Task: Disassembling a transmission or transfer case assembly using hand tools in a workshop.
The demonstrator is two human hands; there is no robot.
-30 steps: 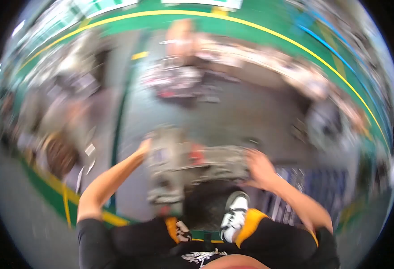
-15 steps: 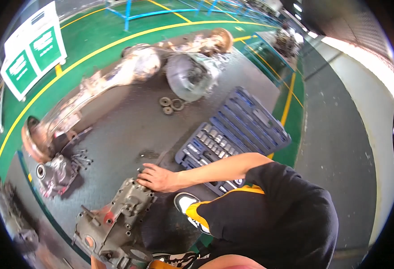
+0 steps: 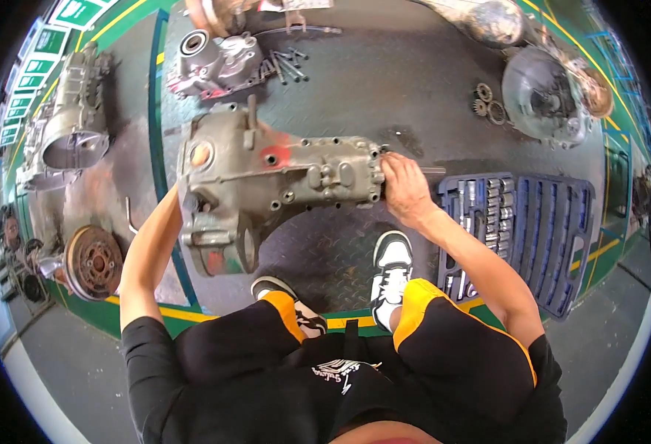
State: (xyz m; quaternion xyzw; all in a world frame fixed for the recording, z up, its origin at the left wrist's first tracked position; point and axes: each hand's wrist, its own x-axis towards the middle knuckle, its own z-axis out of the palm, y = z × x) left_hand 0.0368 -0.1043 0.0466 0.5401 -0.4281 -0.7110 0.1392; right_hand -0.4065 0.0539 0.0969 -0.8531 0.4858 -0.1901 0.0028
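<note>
While the person stands on the dark metal floor (image 3: pixel 429 89), a big grey gearbox case (image 3: pixel 266 185) sits up off the ground between both arms. Far to the left lies another grey metal housing (image 3: pixel 66 126), and nearer on that side is a rusty round brake disc (image 3: pixel 92 260). The left hand is hidden behind the left end of the gearbox case — you cannot tell if it is wide or curled, only that the arm goes up to that end. The case has a red patch on top and many small holes. Far behind it lies a smaller metal part (image 3: pixel 214 63) with loose bolts (image 3: pixel 284 65) beside it. The right hand (image 3: pixel 405 189) is pressed on the right end of the case, fingers curled around its edge. Just right of that hand is a blue socket tray (image 3: pixel 521 229) full of shiny tools. Two black and white shoes (image 3: pixel 392 266) stand near, below the case.
</note>
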